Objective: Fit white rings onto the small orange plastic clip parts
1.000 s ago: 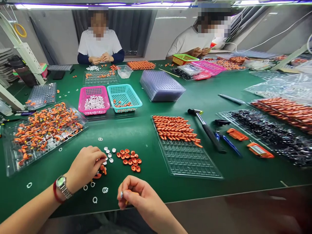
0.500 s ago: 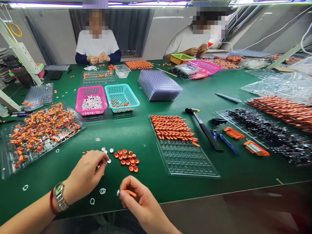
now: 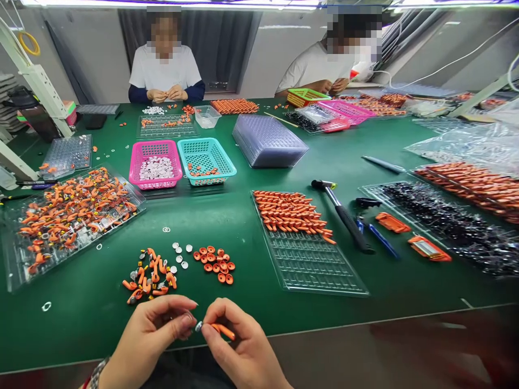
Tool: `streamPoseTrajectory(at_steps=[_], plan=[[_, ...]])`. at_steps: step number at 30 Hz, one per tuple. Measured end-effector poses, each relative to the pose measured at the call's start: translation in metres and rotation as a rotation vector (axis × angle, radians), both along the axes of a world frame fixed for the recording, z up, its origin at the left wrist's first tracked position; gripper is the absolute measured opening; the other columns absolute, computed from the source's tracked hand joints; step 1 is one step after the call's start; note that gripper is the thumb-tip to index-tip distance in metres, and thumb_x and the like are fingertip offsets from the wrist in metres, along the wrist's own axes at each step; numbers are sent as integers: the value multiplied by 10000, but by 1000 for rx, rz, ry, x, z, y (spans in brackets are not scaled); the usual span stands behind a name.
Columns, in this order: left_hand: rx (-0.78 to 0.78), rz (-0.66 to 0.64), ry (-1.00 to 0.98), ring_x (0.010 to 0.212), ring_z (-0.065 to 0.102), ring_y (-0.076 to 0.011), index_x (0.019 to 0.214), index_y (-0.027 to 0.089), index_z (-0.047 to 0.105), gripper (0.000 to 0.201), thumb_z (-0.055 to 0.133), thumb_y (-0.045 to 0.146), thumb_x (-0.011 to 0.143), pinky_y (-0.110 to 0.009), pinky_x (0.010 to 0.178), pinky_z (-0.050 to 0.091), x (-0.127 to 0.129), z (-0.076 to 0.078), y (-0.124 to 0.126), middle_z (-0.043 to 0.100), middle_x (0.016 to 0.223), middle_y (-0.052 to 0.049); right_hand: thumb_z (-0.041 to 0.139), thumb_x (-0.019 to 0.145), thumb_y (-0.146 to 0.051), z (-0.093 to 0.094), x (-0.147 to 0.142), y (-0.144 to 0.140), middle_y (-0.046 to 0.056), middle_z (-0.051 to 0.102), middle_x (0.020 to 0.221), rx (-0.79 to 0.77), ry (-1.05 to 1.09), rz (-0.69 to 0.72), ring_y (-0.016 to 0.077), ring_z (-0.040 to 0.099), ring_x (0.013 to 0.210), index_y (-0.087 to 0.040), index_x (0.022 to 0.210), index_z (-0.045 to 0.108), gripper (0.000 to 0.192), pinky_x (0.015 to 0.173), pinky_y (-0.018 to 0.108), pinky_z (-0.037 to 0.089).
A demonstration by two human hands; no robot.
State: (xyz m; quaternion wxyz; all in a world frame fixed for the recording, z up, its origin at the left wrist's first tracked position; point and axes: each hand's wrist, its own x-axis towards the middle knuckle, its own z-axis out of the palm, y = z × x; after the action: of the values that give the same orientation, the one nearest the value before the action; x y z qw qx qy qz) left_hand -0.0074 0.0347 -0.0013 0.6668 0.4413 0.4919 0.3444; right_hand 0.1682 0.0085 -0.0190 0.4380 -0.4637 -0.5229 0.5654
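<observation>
At the bottom centre of the frame the right hand [image 3: 239, 351] pinches a small orange piece [image 3: 222, 330] between thumb and fingers; a tiny silver tip [image 3: 198, 326] shows at its left end. The left hand [image 3: 156, 337] is closed up against that tip, fingertips pressed together as if holding sth very small — what exactly, I cannot tell.

How far along, in my judgement: approx. the upper third of the clear grid tray [image 3: 320, 270], centre of the frame, is filled with rows of finished orange pieces [image 3: 292, 213]; the lower rows are bare, so more than half of this tray is left to fill.

Loose stock waits just above the hands: a little heap of orange curved parts [image 3: 150, 276], some white discs [image 3: 180, 256], a cluster of orange round caps [image 3: 214, 263], and a few white rings [image 3: 166, 229] scattered on the green table [image 3: 243, 221]. At the left, a big tray of mixed orange parts [image 3: 68, 213] is full — much work remains.

Upper frame: pink basket [image 3: 156, 165], teal basket [image 3: 206, 160], a stack of clear trays [image 3: 268, 141]. A hammer [image 3: 344, 216] lies right of the grid tray. Two other persons work at the far side, upper part of the frame.
</observation>
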Motion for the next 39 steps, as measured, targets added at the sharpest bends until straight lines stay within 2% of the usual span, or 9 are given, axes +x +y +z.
streamPoseTrajectory(at_steps=[3,9,14,21,32,35,39], plan=[[81,5,66,645,663,-151,825,230,820,121,792,294,727,-203,610,538,-3,-6,-7,747,706,-23,545,868,-291,3,0,1,-29,466,677,-12,-32,-7,133,422,598,-190,753,529,154,562,249,354],[442,19,256,562,672,-161,798,249,820,114,838,305,701,-203,540,525,-7,-14,-13,753,644,-17,566,825,-286,7,-3,2,-33,459,636,-53,-68,70,123,397,562,-193,717,516,151,516,243,324],[572,18,278,544,686,-147,825,260,808,100,826,304,737,-184,539,533,-5,-13,-13,762,646,-5,571,801,-260,7,-6,3,-32,473,616,-28,-144,54,119,393,544,-197,691,523,135,501,242,315],[644,27,271,557,703,-124,848,282,794,113,830,262,743,-144,558,537,-4,-10,-14,765,662,23,556,793,-254,6,-7,3,-42,434,600,-37,-147,71,119,373,537,-205,680,495,137,487,241,306],[719,-18,311,568,719,-136,876,273,771,84,786,255,795,-157,561,558,-6,-8,-16,765,678,17,565,792,-220,2,-7,2,-53,426,600,1,-143,70,112,370,536,-210,684,489,132,494,234,309],[755,13,321,584,731,-129,932,295,747,186,803,215,774,-146,594,574,-5,-7,-18,780,725,38,564,788,-208,0,-8,1,-52,437,601,3,-147,65,112,379,536,-211,683,492,128,493,231,313],[738,17,292,661,753,-141,1124,346,652,403,799,194,780,-169,658,600,-8,-11,-24,791,809,56,576,799,-226,1,-9,1,-49,450,607,2,-140,60,112,394,538,-212,692,493,137,484,227,318]])
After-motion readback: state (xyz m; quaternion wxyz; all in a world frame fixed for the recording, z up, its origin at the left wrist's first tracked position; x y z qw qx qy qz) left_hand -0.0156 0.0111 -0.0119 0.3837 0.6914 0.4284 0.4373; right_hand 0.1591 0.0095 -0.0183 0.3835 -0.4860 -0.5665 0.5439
